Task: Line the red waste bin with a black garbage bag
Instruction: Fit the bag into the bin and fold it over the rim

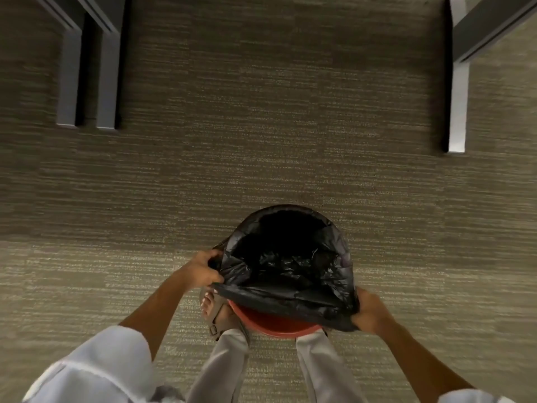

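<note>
Head view: the red waste bin (pixel 273 324) stands on the carpeted floor (pixel 261 141) at the person's feet, its near rim bare. The black garbage bag (pixel 287 266) sits open in it, its edge over the far rim. Both hands — left hand (pixel 203 269), right hand (pixel 370 311) — pinch the bag's edge, lifted off the near rim.

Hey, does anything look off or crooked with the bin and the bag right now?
Only the fit: the black garbage bag covers the far rim of the red waste bin, but the near rim is bare, with the left hand and right hand holding the bag edge above it. No tear or spill visible.
</note>
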{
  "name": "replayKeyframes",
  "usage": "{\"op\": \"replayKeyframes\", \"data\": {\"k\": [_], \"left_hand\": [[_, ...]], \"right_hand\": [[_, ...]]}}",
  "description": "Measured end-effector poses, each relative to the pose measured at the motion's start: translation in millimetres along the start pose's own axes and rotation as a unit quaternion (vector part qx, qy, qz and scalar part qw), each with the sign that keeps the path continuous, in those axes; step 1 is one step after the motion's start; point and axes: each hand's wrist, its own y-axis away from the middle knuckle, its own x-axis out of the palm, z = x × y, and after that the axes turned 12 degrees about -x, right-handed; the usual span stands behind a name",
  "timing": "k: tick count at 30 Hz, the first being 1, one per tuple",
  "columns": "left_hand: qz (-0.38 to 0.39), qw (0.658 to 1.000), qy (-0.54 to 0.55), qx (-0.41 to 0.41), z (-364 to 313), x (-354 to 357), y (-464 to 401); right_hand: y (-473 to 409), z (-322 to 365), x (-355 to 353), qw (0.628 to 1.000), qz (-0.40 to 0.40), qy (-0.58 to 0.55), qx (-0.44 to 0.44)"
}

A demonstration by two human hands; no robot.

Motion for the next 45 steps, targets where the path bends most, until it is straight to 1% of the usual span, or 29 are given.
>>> {"op": "replayKeyframes", "data": {"k": [3, 4, 5, 6, 8, 11, 13, 14, 16, 18, 19, 20, 21, 23, 24, 25, 27, 29, 31, 33, 34, 40, 42, 45], "left_hand": [[-0.040, 0.992, 0.121, -0.012, 23.9, 9.9, 6.5], [-0.052, 0.986, 0.157, -0.015, 32.3, 14.4, 8.2], [-0.057, 0.977, 0.203, -0.019, 40.4, 19.5, 9.9], [-0.056, 0.965, 0.255, -0.024, 48.1, 24.6, 11.6], [-0.050, 0.931, 0.360, -0.036, 58.9, 34.7, 15.7], [-0.017, 0.865, 0.500, -0.043, 66.6, 45.6, 21.6], [0.026, 0.832, 0.553, -0.035, 67.4, 50.3, 25.1], [0.042, 0.822, 0.568, -0.032, 67.3, 52.4, 26.9], [0.059, 0.808, 0.585, -0.028, 67.1, 56.2, 29.7], [0.067, 0.812, 0.579, -0.020, 66.2, 59.4, 33.4], [0.070, 0.821, 0.566, -0.022, 65.6, 61.1, 35.2], [0.066, 0.839, 0.540, -0.026, 65.0, 62.6, 37.1], [0.052, 0.864, 0.500, -0.033, 64.2, 64.2, 38.3], [0.012, 0.916, 0.399, -0.049, 63.5, 67.8, 40.0], [-0.001, 0.929, 0.367, -0.057, 63.9, 69.9, 40.5], [-0.006, 0.933, 0.355, -0.064, 64.4, 72.2, 40.7], [-0.007, 0.927, 0.368, -0.074, 66.2, 77.5, 41.7], [-0.003, 0.906, 0.414, -0.089, 69.7, 83.4, 42.5], [0.007, 0.888, 0.450, -0.095, 73.5, 88.8, 43.0], [0.007, 0.882, 0.461, -0.098, 77.7, 93.4, 42.7], [0.007, 0.881, 0.462, -0.097, 79.2, 95.7, 43.0], [0.017, 0.866, 0.489, -0.100, 81.9, 105.7, 48.0], [0.026, 0.869, 0.486, -0.090, 80.6, 105.4, 48.2], [0.035, 0.868, 0.487, -0.088, 78.6, 105.0, 47.8]], "right_hand": [[11.2, -7.2, 29.1, 0.996, -0.039, -0.076, 0.039], [14.4, -7.8, 37.7, 0.988, -0.058, -0.127, 0.063], [17.6, -8.3, 45.6, 0.973, -0.077, -0.200, 0.090], [20.7, -7.9, 53.0, 0.947, -0.094, -0.285, 0.116], [26.9, -5.9, 65.7, 0.875, -0.131, -0.442, 0.150], [35.1, 1.6, 75.9, 0.759, -0.180, -0.603, 0.166], [38.8, 6.1, 79.0, 0.690, -0.177, -0.683, 0.162], [40.6, 7.5, 79.7, 0.668, -0.166, -0.709, 0.155], [43.1, 7.4, 80.8, 0.644, -0.152, -0.737, 0.135], [44.1, 9.3, 82.4, 0.648, -0.154, -0.739, 0.102], [44.0, 12.0, 83.1, 0.658, -0.155, -0.732, 0.085], [43.7, 14.9, 83.9, 0.676, -0.157, -0.716, 0.074], [43.3, 17.9, 84.8, 0.705, -0.164, -0.686, 0.071], [41.8, 22.6, 87.2, 0.778, -0.189, -0.594, 0.081], [40.4, 23.1, 88.9, 0.807, -0.202, -0.548, 0.087], [38.8, 23.0, 90.8, 0.830, -0.214, -0.507, 0.092], [36.1, 22.1, 93.9, 0.860, -0.228, -0.446, 0.099], [35.3, 22.2, 95.5, 0.876, -0.228, -0.413, 0.099], [35.6, 21.6, 96.6, 0.885, -0.221, -0.396, 0.106], [38.0, 19.9, 98.2, 0.878, -0.204, -0.417, 0.116], [39.4, 18.1, 99.5, 0.866, -0.191, -0.445, 0.121], [49.5, 7.1, 97.1, 0.758, -0.111, -0.626, 0.144], [51.1, 3.3, 97.0, 0.719, -0.099, -0.672, 0.145], [54.8, 2.0, 94.7, 0.676, -0.087, -0.720, 0.134]]}}
